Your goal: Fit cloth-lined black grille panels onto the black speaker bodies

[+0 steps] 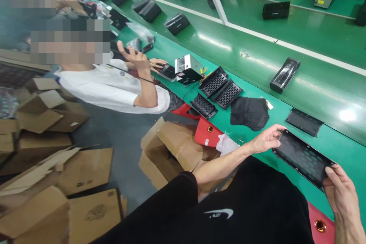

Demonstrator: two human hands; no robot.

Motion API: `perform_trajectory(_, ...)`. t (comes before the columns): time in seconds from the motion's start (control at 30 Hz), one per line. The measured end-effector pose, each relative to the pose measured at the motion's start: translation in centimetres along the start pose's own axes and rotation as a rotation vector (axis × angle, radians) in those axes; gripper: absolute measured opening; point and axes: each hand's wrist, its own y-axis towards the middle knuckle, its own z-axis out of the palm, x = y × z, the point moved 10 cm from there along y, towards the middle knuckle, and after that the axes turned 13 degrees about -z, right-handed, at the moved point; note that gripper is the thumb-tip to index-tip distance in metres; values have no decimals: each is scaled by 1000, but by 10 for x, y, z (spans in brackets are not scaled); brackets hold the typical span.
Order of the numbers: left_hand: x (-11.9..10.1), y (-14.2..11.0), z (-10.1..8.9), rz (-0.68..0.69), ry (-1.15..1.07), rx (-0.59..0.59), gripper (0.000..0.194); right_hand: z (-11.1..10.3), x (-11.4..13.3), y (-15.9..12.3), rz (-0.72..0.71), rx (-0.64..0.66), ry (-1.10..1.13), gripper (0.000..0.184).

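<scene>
I hold a flat black perforated panel [303, 158] by its two ends above the near edge of the green table [257, 65]. My left hand [267, 138] grips its left end, fingers curled over the edge. At the panel's right end, my right hand [341, 192] pinches the corner. A similar black panel [304, 121] lies on the table just beyond. A pile of black fabric [249, 111] and several black grille pieces [220, 87] lie further left.
A black speaker [284, 74] lies on the conveyor. Another person in a white shirt [114, 87] works at the left beside a small silver box [187, 68]. Red brackets [206, 132] hang off the table edge. Cardboard boxes [57, 160] cover the floor.
</scene>
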Motion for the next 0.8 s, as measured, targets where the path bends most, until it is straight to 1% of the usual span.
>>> perform_trajectory(0.07,-3,1,-6,23,1,-10,68,4,2,2,-7,3,-1,51)
perform_trajectory(0.13,-3,3,-14,37,-48,-11,69,10,6,4,-19,5,7,49)
perform_trajectory(0.2,2,7,-21,38,-185,16,70,18,8,8,-30,11,26,47)
perform_trajectory(0.27,6,11,-23,64,-375,89,79,31,10,13,-64,13,35,46)
perform_trajectory(0.33,5,15,-18,132,-518,191,91,52,12,21,-127,32,27,43)
perform_trajectory(0.4,0,19,-11,201,-555,266,96,80,12,29,-167,64,27,41)
perform_trajectory(0.47,-8,26,-9,240,-554,274,90,113,7,33,-140,93,56,42)
perform_trajectory(0.5,-14,28,-12,256,-563,258,85,129,5,34,-116,104,78,44)
perform_trajectory(0.53,-22,30,-17,272,-585,234,81,144,5,35,-94,128,96,45)
perform_trajectory(0.57,-30,31,-26,293,-614,206,79,161,6,37,-75,180,109,46)
perform_trajectory(0.63,-45,29,-50,336,-674,145,81,198,12,46,-38,348,103,48)
perform_trajectory(0.67,-51,28,-65,356,-700,113,83,214,15,57,-25,412,64,54)
perform_trajectory(0.7,-55,26,-81,373,-723,84,84,226,18,73,-22,432,0,63)
perform_trajectory(0.73,-57,25,-96,384,-743,63,84,235,21,96,-29,406,-76,73)
perform_trajectory(0.8,-57,23,-122,390,-783,47,83,248,29,151,-84,231,-246,91)
